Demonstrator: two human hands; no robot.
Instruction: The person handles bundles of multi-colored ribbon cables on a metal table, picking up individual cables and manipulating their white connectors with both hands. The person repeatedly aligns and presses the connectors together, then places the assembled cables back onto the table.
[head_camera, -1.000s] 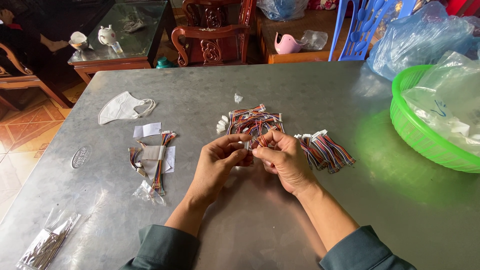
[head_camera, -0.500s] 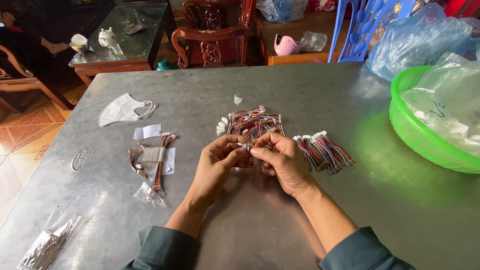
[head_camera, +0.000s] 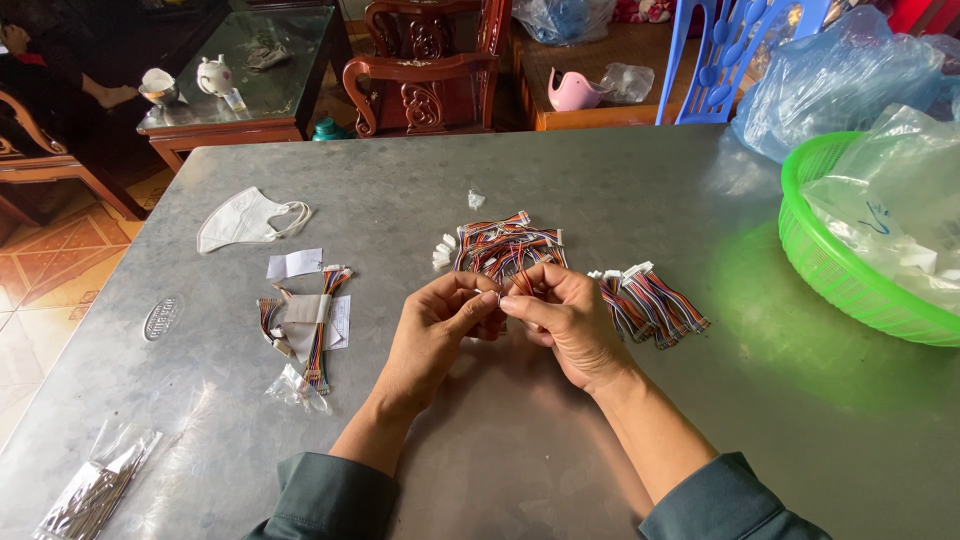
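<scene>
Your left hand (head_camera: 435, 330) and your right hand (head_camera: 565, 320) are meeting in the middle of the gray table (head_camera: 620, 190). The fingers of both hands are curling in and pinching a small bunch of wires (head_camera: 515, 283) between their tips. The bunch is sitting right between your two hands, just above the table, and most of it is hiding behind your fingers.

A bigger pile of wires (head_camera: 505, 245) is lying just behind your hands. Another pile (head_camera: 650, 300) is lying just beside your right hand. A bundle (head_camera: 310, 320) with paper around it is lying near your left hand. A white mask (head_camera: 245, 218) is lying farther off on that side. A green basket (head_camera: 840, 260) with plastic bags in it is sitting at the table's right edge.
</scene>
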